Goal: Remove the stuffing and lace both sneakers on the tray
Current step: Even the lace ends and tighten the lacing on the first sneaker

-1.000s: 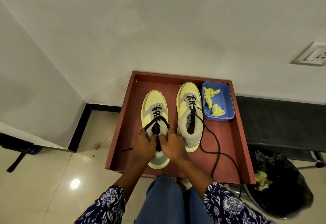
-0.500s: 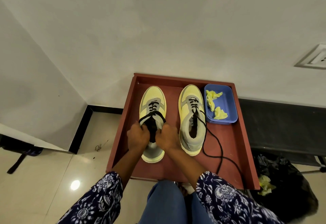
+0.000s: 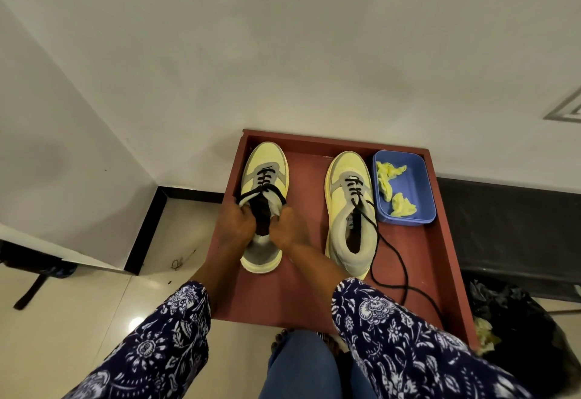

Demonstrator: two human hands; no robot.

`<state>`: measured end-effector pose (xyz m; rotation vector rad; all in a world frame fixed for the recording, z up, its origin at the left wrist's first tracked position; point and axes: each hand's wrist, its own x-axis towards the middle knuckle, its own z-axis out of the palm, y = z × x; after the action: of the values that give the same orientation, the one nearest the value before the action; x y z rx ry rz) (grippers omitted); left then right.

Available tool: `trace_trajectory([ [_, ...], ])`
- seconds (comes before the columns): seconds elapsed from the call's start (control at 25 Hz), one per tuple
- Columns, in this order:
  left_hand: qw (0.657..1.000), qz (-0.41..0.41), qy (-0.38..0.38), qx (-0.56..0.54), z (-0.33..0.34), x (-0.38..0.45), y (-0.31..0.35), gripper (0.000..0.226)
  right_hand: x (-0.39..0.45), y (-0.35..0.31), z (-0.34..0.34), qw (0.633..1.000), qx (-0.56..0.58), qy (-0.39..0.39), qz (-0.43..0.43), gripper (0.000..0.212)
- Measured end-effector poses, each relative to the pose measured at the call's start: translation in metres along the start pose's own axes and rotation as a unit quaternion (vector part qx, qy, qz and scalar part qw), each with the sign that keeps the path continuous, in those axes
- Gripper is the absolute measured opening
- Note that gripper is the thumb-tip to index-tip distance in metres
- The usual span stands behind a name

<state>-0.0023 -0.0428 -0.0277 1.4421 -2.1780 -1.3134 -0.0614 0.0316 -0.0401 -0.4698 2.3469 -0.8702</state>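
Observation:
Two yellow and grey sneakers stand toes-away on a red-brown tray (image 3: 440,241). My left hand (image 3: 237,225) and my right hand (image 3: 287,229) grip the left sneaker (image 3: 267,163) at its collar, on either side of the opening, with its black lace pulled across between them. The right sneaker (image 3: 349,219) stands alone, laced partway. Its loose black lace (image 3: 402,276) trails over the tray floor toward the near right edge.
A blue tub (image 3: 418,185) with crumpled yellow paper stuffing (image 3: 401,205) sits in the tray's far right corner. A black rubbish bag (image 3: 528,335) with more yellow paper stands on the floor at the right. White walls rise behind and to the left.
Both hands have slid the left sneaker away from me and to the left, up to the tray's far left corner. The gap between the two sneakers has widened.

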Motion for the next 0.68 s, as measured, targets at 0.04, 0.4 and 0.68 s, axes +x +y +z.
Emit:
trace_trajectory([
  [0.04,1.000,-0.012,0.002,-0.010,0.000,0.001,-0.001,0.026,0.000,0.001,0.001,1.000,0.006,-0.003,-0.002,0.030],
  [0.4,0.999,-0.034,0.028,0.011,-0.001,0.000,-0.007,0.046,-0.008,0.003,-0.004,0.989,0.122,-0.089,0.006,0.038],
  [0.68,0.998,-0.053,-0.038,0.001,-0.010,0.001,-0.012,0.059,-0.023,0.011,-0.010,0.971,0.192,-0.139,0.027,0.066],
])
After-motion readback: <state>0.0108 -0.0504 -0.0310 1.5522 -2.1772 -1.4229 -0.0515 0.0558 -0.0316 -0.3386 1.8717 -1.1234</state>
